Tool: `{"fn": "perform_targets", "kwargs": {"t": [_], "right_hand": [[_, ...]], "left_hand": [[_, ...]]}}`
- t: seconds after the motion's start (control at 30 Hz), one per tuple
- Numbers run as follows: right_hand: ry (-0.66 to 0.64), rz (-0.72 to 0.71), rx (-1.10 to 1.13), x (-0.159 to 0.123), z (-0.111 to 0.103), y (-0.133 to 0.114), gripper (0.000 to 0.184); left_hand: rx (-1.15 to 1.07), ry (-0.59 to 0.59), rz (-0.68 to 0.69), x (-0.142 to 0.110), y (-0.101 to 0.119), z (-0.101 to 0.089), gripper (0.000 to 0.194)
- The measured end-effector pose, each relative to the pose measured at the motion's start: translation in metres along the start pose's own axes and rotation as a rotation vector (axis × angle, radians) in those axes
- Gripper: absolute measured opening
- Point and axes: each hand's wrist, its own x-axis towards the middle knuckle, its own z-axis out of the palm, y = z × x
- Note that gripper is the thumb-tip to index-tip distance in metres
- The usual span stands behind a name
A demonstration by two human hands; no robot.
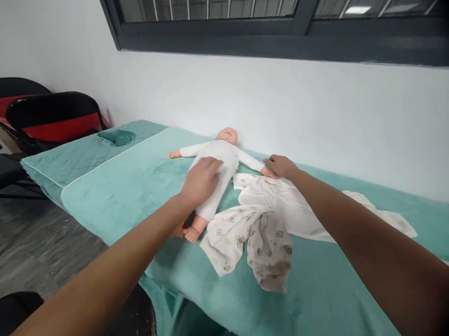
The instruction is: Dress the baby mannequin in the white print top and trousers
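Observation:
A baby doll (pixel 225 155) in a white long-sleeved bodysuit lies on its back on a teal padded bed, head toward the wall and arms spread. Across the front of its body rests my left hand (pixel 203 181), open, with the fingers lying over the suit. My right hand (pixel 282 167) is closed at the doll's hand (pixel 268 173) on the right side; its grip is partly hidden from this angle. Beside the doll lies a crumpled white baby garment with a small animal print (pixel 243 231). A plain white garment (pixel 304 217) lies against it, partly behind my right forearm.
The teal bed (pixel 125 193) runs along a white wall, with a face hole (pixel 116 137) at its left end. Black and red chairs (pixel 61 119) stand at the left. A dark-framed barred window (pixel 205 31) is above. A black stool seat (pixel 138 309) shows near the front edge.

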Motion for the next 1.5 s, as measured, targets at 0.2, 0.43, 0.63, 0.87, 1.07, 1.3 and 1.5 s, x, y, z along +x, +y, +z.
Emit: {"fn": "perform_targets", "kwargs": {"t": [0.2, 0.43, 0.63, 0.87, 1.07, 1.3, 1.5], "right_hand": [[-0.112, -0.005, -0.177, -0.075, -0.025, 0.068, 0.046], [-0.018, -0.217, -0.314, -0.169, -0.045, 0.048, 0.03], [0.065, -0.457, -0.573, -0.263, -0.069, 0.018, 0.027], [0.022, -0.181, -0.51, -0.307, -0.106, 0.03, 0.021], [0.06, -0.037, -0.096, -0.312, -0.093, 0.028, 0.033], [0.131, -0.004, 1.08, -0.312, -0.016, -0.024, 0.048], [0.055, -0.045, 1.932, -0.348, 0.013, -0.055, 0.054]], "left_hand": [[-0.034, -0.504, 0.284, -0.023, 0.071, 0.037, 0.055], [-0.098, -0.233, 0.387, -0.019, 0.119, 0.053, 0.02], [-0.255, -0.199, 0.43, -0.006, 0.173, 0.048, 0.038], [0.08, -0.219, 0.406, 0.003, 0.193, 0.016, 0.016], [0.184, 0.017, 0.113, -0.004, 0.196, -0.004, 0.025], [-0.457, 0.041, -0.144, -0.045, 0.217, 0.006, 0.037], [-0.463, 0.02, 0.169, -0.121, 0.211, 0.011, 0.064]]}}
